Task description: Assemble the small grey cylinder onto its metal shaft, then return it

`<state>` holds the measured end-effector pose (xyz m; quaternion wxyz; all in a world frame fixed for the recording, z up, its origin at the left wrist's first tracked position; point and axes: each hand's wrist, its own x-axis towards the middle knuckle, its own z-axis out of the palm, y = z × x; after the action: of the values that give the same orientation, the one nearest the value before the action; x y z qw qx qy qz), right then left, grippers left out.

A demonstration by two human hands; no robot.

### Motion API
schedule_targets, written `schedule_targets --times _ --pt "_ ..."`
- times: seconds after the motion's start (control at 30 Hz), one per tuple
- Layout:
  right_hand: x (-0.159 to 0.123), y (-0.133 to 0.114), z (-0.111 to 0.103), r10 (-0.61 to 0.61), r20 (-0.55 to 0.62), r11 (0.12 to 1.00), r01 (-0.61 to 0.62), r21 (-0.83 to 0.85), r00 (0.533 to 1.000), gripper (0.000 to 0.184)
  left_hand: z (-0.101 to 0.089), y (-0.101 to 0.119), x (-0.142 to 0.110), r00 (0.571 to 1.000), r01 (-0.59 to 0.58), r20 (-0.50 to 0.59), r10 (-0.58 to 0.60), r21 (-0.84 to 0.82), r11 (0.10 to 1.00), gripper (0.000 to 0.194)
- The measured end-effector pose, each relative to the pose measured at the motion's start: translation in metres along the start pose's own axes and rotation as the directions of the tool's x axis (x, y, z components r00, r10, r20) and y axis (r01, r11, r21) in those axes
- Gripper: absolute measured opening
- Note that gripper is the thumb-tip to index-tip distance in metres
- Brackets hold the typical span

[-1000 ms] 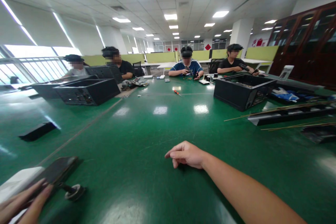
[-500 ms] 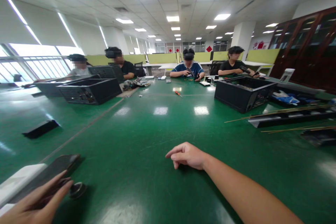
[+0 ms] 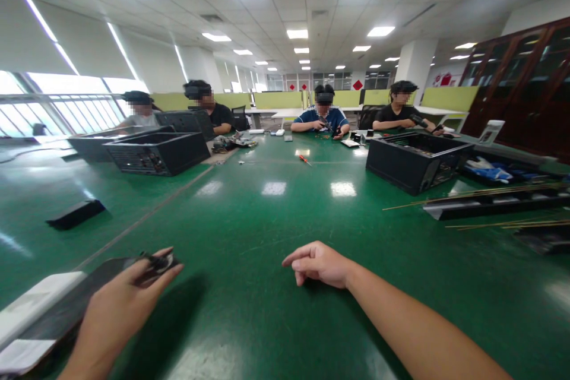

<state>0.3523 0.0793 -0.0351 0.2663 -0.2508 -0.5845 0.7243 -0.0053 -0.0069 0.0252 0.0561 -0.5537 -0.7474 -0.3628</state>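
A black angled metal piece [image 3: 75,214] is lying at the far left of the green tabletop [image 3: 249,214]. Nearer, a white block [image 3: 42,297] is sitting beside a dark flat panel [image 3: 82,291], and an open-topped black computer case [image 3: 182,151] is standing farther back. The left hand [image 3: 127,297] is covering part of the panel from view. It is holding a dark round-ended part [image 3: 161,262] between thumb and fingers, nearly closed around it; the part is lying at the fingertip end of the grip, partly hidden. Its grey end is facing right, and its long axis seems to be running along the fingers, rightward and away — the hidden portion is leaving this unsure. The hand is hanging above the table, its shadow [image 3: 178,314] spreading below, the forearm coming up from the bottom edge.

An orange-handled screwdriver [image 3: 305,160] is lying farther off, its tip pointing right and toward the wearer. The right hand [image 3: 317,264] is resting near the middle, pointing left, with fingers half curled, thumb and index slightly parted, and nothing visible in them — its forearm is stretching to the lower right. Another computer case [image 3: 392,163] and thin rods [image 3: 485,193] are occupying the right side.
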Motion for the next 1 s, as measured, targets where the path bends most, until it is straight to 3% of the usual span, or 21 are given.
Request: schedule_targets --times 0.1,0.2,0.3,0.4,0.47,0.67,0.83,1.0 --pt "0.0 0.001 0.001 0.002 0.001 1.0 -0.002 -0.004 1.0 0.039 0.025 0.071 0.02 0.995 0.045 0.095 -0.031 -0.149 0.988 0.051" --pt "-0.001 0.001 -0.007 -0.021 -0.028 1.0 0.021 -0.022 0.999 0.041 0.075 0.119 0.034 0.97 0.029 0.222 0.096 -0.502 0.865 0.061" --pt "0.001 0.0 -0.029 -0.146 -0.193 0.986 0.127 -0.108 0.97 0.039 0.126 0.14 0.035 0.93 0.001 0.292 0.223 -0.61 0.793 0.048" --pt "0.005 0.002 -0.053 -0.274 -0.433 0.953 0.182 -0.242 0.859 0.029 0.157 0.145 0.024 0.891 -0.096 0.313 0.328 -0.577 0.811 0.039" --pt "0.007 0.006 -0.061 -0.274 -0.493 0.952 0.162 -0.258 0.825 0.029 0.165 0.144 0.015 0.861 -0.175 0.315 0.4 -0.555 0.813 0.034" --pt "0.01 0.014 -0.049 -0.296 -0.454 0.928 0.14 -0.344 0.84 0.045 0.165 0.142 0.003 0.724 -0.321 0.325 0.609 -0.623 0.713 0.03" --pt "0.007 0.018 -0.039 -0.322 -0.45 0.873 0.077 -0.482 0.833 0.046 0.171 0.142 0.007 0.719 -0.261 0.355 0.597 -0.659 0.706 0.038" --pt "0.004 0.014 -0.033 -0.337 -0.444 0.82 0.027 -0.572 0.83 0.037 0.172 0.141 0.006 0.711 -0.236 0.365 0.601 -0.681 0.693 0.027"
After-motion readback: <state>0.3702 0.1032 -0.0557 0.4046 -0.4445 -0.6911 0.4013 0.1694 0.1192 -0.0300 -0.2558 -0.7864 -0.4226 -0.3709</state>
